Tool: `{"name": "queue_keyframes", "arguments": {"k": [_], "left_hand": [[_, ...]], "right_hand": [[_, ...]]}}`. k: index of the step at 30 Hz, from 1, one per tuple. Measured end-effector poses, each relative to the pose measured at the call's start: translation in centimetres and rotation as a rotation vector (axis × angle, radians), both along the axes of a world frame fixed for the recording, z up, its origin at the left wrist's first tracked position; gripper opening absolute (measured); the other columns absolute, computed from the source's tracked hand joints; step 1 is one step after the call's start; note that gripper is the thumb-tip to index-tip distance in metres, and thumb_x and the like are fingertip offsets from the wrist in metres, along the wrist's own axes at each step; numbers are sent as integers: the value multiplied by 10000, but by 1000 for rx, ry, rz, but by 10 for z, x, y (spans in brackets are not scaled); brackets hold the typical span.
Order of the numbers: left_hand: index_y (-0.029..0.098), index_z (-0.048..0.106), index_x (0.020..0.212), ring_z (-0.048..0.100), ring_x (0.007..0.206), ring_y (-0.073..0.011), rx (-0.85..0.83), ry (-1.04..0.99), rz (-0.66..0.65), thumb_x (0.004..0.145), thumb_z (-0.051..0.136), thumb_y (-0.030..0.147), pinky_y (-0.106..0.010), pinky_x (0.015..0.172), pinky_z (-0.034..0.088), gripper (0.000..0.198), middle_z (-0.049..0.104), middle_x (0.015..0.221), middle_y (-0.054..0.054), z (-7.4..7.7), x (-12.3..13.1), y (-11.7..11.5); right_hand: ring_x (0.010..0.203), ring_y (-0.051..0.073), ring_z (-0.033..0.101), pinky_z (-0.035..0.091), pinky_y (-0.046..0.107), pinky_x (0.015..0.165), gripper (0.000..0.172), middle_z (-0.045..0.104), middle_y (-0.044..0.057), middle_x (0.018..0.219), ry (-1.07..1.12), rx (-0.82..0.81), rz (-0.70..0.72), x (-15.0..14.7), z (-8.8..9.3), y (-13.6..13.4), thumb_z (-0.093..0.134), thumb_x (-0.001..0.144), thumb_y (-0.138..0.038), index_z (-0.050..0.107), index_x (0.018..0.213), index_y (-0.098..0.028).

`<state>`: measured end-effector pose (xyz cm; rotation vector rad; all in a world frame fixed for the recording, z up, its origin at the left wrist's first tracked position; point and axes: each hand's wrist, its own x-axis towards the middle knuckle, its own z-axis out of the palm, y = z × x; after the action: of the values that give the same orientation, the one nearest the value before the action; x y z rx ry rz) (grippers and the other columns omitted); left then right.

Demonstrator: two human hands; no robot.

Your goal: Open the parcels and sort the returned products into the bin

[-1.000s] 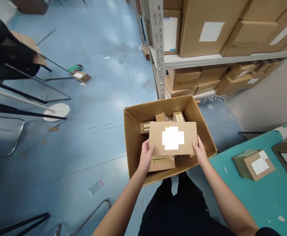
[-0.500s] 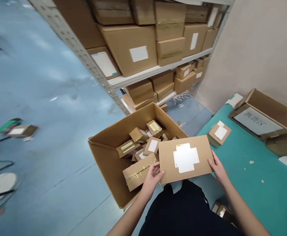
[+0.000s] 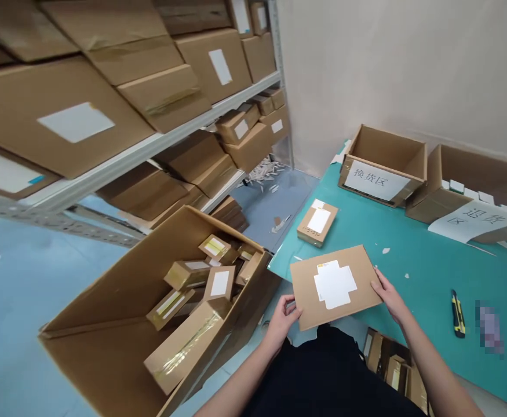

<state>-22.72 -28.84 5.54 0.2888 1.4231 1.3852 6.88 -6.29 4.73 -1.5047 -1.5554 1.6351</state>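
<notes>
A flat brown cardboard box (image 3: 303, 289) with a white cross-shaped label on top is held level in front of my body. My left hand (image 3: 281, 318) grips its near left corner, thumb on top and fingers beneath. On the opposite short side, my right hand (image 3: 387, 294) pinches the edge the same way. Just past the box, a smaller labelled carton (image 3: 317, 223) rests on the teal table (image 3: 418, 301). To the left stands a large open carton (image 3: 101, 341) containing several taped small boxes (image 3: 188, 341).
Shelving (image 3: 161, 139) packed with cartons runs along the left. Two open bins, one with a handwritten sign (image 3: 375, 180) and another with a drooping paper sign (image 3: 479, 219), stand at the table's back. A yellow-black utility knife (image 3: 457, 315) lies at right. Below the table edge are more boxes (image 3: 394, 370).
My view has swung right, bringing the table and both bins further in. The flat box, still between both hands, has moved from beside the large carton to the table's edge.
</notes>
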Motion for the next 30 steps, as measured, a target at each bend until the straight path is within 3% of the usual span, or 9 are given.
{"name": "queue_keyframes", "arguments": {"k": [4, 8, 12, 16, 19, 21, 25, 30], "left_hand": [[227, 609, 961, 666, 1159, -316, -37, -29, 22, 552, 918, 527, -470, 1007, 516, 594, 683, 1222, -113, -6, 41, 62], [239, 583, 1049, 609, 1253, -317, -25, -114, -28, 606, 899, 517, -469, 1012, 505, 611, 637, 1331, -123, -5, 70, 109], [254, 563, 1096, 533, 1345, -325, 6, -180, -49, 649, 880, 488, -471, 1022, 492, 597, 539, 1476, -121, -9, 92, 140], [282, 532, 1161, 436, 1432, -341, 4, -223, -40, 664, 872, 501, -473, 1028, 491, 640, 404, 1589, -115, -19, 110, 160], [310, 499, 1234, 361, 1482, -342, 28, -252, -29, 682, 863, 510, -475, 1068, 460, 690, 264, 1663, -99, -26, 122, 171], [323, 495, 1251, 339, 1494, -344, 29, -283, -38, 691, 860, 503, -482, 1097, 432, 692, 218, 1682, -86, -28, 129, 178], [316, 531, 1184, 353, 1487, -324, 28, -344, -21, 707, 850, 486, -482, 1119, 412, 599, 297, 1649, -66, -28, 134, 193], [314, 553, 1178, 414, 1444, -301, 25, -364, -34, 738, 815, 462, -490, 1106, 426, 533, 370, 1607, -54, -24, 126, 200]], "right_hand": [[1443, 365, 431, 301, 548, 1217, 854, 557, 64, 1498, 4, 22, 85, 21, 0, 88, 796, 629, -709, 639, 1367, -310], [1424, 370, 457, 327, 545, 1204, 818, 554, 73, 1500, -34, 44, 223, 19, 1, 180, 815, 620, -681, 670, 1326, -295], [1370, 379, 521, 415, 550, 1145, 745, 570, 69, 1486, -68, 36, 367, 0, -4, 257, 827, 651, -613, 686, 1304, -282], [1269, 375, 610, 503, 557, 1052, 697, 622, 83, 1431, -104, -10, 528, -35, -12, 314, 810, 714, -518, 658, 1341, -255], [1208, 361, 648, 513, 571, 1024, 606, 670, 87, 1368, -158, 42, 620, -63, -18, 344, 769, 771, -448, 664, 1333, -246], [1233, 358, 629, 470, 580, 1066, 524, 682, 96, 1350, -230, 171, 647, -79, -23, 357, 749, 791, -399, 698, 1284, -228], [1308, 338, 576, 393, 552, 1142, 454, 650, 105, 1394, -374, 368, 639, -98, -33, 368, 694, 839, -349, 703, 1275, -223], [1267, 338, 604, 461, 524, 1082, 469, 656, 104, 1388, -470, 486, 634, -96, -38, 365, 608, 894, -375, 656, 1343, -246]]}}
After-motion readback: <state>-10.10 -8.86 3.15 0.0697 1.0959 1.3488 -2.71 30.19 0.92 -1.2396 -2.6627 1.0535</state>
